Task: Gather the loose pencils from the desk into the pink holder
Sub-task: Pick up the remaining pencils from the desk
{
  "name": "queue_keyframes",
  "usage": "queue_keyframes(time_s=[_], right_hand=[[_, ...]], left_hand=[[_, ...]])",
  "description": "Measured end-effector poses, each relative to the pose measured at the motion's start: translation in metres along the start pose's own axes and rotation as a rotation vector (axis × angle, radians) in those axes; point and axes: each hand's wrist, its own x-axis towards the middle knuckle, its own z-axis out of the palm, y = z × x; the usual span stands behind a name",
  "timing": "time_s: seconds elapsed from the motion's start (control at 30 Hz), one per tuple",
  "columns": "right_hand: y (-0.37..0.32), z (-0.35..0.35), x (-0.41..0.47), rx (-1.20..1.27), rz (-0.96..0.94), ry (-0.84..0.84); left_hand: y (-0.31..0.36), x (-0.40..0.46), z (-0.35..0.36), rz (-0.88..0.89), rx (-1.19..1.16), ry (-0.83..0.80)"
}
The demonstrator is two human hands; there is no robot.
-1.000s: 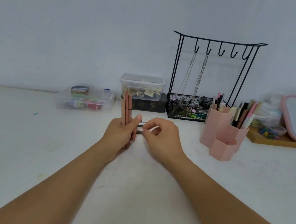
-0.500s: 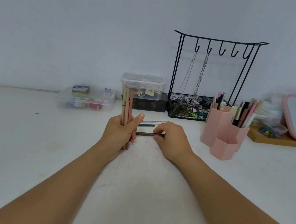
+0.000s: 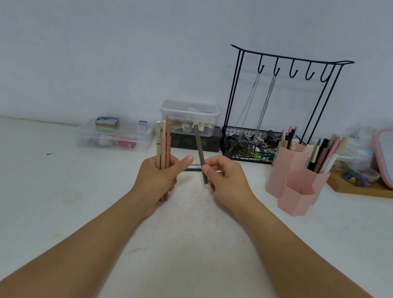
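White desk point(image 3: 27, 199) against a plain pale wall, with the pink holder point(image 3: 296, 180) as landmark. Left of the holder, the left hand point(image 3: 157, 178) has its grip clamped round a bundle of pencils point(image 3: 164, 143) held upright, thumb raised off the bundle. Between that hand and the holder, the right hand point(image 3: 226, 179) pinches a dark pencil point(image 3: 200, 157) near its lower end, so that it leans up and away from the holder. On the desk behind the two hands lies what appears to be at least one more loose pencil point(image 3: 193, 167), mostly hidden.

Risks, as judged: the dark pencil is pinched low and could pivot or slip during transfer. The left thumb is off the bundle, so a nudge might spill the pencils. The holder's taller cells already look crowded, and a hasty insertion could jam or tip it.

Change: half a second earlier the dark pencil lay flat on the desk under the right fingertips; it is now lifted and tilted. The left bundle is unchanged.
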Motion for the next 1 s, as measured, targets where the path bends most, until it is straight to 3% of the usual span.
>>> queue_keyframes(time_s=[0.1,0.3,0.67,1.0], right_hand=[[-0.003,0.012,-0.006,0.146,0.006,-0.105],[-0.006,0.029,-0.017,0.207,-0.079,-0.232],[-0.004,0.042,-0.020,0.204,-0.138,-0.174],[0.002,0.036,-0.016,0.035,-0.142,-0.177]], left_hand=[[-0.001,0.001,0.000,-0.005,-0.040,-0.026],[-0.001,0.002,-0.002,0.034,-0.097,-0.029],[-0.006,0.003,0.001,0.037,-0.103,-0.001],[-0.002,0.005,0.000,0.028,-0.060,0.100]])
